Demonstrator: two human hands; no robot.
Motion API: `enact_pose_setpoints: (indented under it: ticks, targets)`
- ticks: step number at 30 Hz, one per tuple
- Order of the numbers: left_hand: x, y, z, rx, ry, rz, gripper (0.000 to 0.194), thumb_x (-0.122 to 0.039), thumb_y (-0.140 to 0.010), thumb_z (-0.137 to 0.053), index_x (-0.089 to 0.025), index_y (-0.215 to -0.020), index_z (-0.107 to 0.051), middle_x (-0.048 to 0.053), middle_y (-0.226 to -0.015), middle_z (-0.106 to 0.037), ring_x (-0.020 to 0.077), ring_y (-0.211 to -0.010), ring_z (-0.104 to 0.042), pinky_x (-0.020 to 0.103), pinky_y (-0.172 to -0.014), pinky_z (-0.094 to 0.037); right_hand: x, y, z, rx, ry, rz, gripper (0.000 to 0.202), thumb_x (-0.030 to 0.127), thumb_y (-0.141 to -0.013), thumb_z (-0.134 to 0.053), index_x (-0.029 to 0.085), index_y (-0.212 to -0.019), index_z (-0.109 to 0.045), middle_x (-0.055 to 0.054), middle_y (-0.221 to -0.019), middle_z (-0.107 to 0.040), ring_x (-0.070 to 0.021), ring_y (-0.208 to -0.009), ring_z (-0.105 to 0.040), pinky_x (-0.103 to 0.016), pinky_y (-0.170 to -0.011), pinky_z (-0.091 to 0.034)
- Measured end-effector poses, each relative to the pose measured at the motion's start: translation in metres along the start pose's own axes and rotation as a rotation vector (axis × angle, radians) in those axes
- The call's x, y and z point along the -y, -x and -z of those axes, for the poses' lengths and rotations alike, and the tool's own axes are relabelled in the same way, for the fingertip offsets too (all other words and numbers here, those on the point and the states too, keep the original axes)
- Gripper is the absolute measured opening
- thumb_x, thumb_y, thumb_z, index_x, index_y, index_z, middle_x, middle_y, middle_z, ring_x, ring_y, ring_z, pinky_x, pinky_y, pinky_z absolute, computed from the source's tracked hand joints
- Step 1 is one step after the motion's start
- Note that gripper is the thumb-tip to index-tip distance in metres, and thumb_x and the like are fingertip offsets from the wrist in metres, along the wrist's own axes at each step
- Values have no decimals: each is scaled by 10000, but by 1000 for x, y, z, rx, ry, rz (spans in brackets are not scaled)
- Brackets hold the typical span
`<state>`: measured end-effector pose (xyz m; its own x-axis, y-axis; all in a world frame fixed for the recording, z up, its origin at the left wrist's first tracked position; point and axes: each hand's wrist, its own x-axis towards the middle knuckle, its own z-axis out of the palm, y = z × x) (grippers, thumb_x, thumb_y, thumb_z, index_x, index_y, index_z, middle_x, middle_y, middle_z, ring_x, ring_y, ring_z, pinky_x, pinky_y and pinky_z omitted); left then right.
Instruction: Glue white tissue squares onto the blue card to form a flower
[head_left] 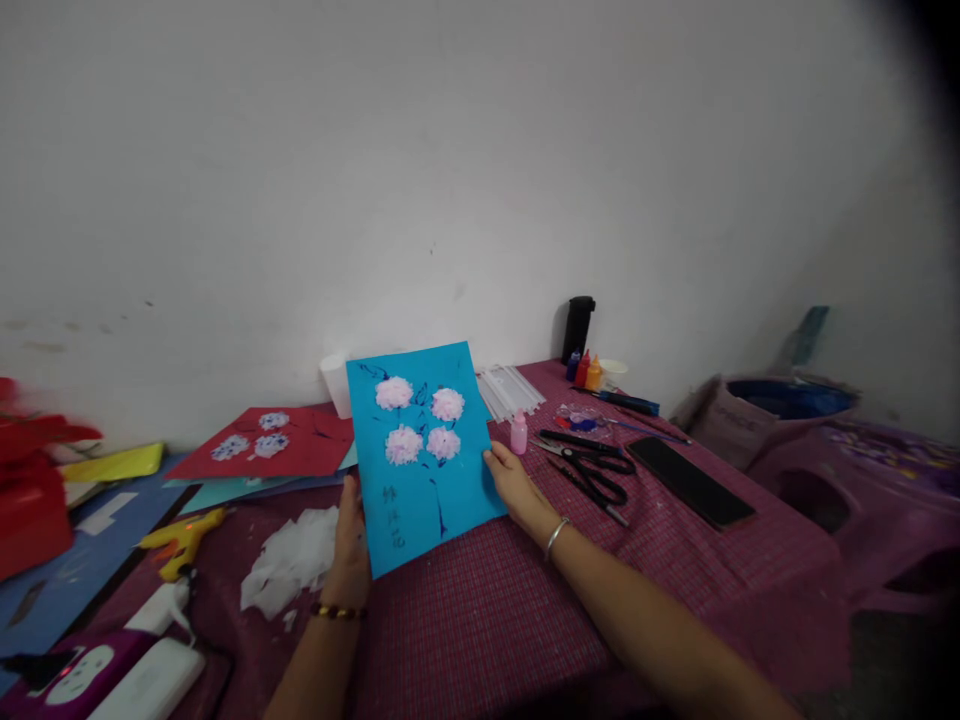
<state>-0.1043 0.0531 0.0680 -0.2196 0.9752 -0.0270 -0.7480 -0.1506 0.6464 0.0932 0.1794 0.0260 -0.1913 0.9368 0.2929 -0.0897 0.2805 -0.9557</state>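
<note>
Both my hands hold up a blue sheet of paper (469, 480), tilted toward me above the table. Several fluffy pale pink flowers are stuck on it, with dark blue painted leaves and stems and dark writing at its lower left. My left hand (351, 535) grips the left edge, its fingers partly hidden behind the sheet. At the right edge, my right hand (517, 485) pinches the paper with the thumb in front. Just beyond my right hand stands a small pink paint bottle (518, 434). White tissue scraps (292, 560) lie left of my left hand.
A red sheet with flowers (300, 455), a yellow glue gun (182, 543) and a purple power strip (90, 665) are on the left. To the right lie scissors (592, 470), a black phone (690, 482), paint bottles (583, 370) and white sticks (511, 390). A wall stands behind.
</note>
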Motion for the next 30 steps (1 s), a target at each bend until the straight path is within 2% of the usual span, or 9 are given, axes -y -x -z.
enact_pose_setpoints:
  ticks: [3,8,13,19,26,30]
  targets:
    - [1,2,-4,2,-26,-19,563,-470,-932,-398,-243,-1441,-316,96,-1305,-572,283,-1210,-519,464,-1086,-358,0,0,0,7,10,-3,225,413,-778,-511,192,-736,-520,34,-648,-426,-135,-605,-363,-252,-583,-327]
    - [1,5,-4,-27,-22,61,643,-487,-913,-442,-245,-1466,-220,100,-1337,-538,287,-1221,-504,467,-1091,-349,4,2,1,19,12,7,217,403,-788,-515,190,-747,-530,34,-655,-435,-134,-621,-373,-250,-595,-338]
    - [2,4,1,27,-38,45,642,-502,-906,-446,-219,-1457,-274,107,-1324,-551,292,-1224,-503,462,-1098,-345,4,2,1,14,8,13,217,405,-797,-509,194,-750,-528,30,-659,-438,-138,-623,-370,-252,-593,-339]
    - [3,3,-1,84,28,83,617,-505,-914,-422,-263,-1459,-265,75,-1333,-548,287,-1233,-496,457,-1109,-327,-1,-3,2,-12,-16,18,231,434,-774,-511,205,-742,-515,24,-673,-457,-149,-641,-389,-257,-611,-354]
    - [3,2,1,107,34,117,641,-496,-920,-414,-248,-1472,-206,89,-1359,-517,282,-1255,-469,462,-1113,-313,-4,-4,2,1,-44,17,230,427,-791,-497,202,-762,-532,20,-684,-479,-146,-628,-403,-258,-607,-361]
    - [3,1,1,76,12,140,634,-486,-925,-406,-231,-1473,-213,110,-1357,-517,288,-1243,-484,474,-1103,-328,-5,-5,3,-3,-43,18,242,440,-786,-508,202,-784,-547,16,-700,-501,-154,-640,-422,-265,-621,-369]
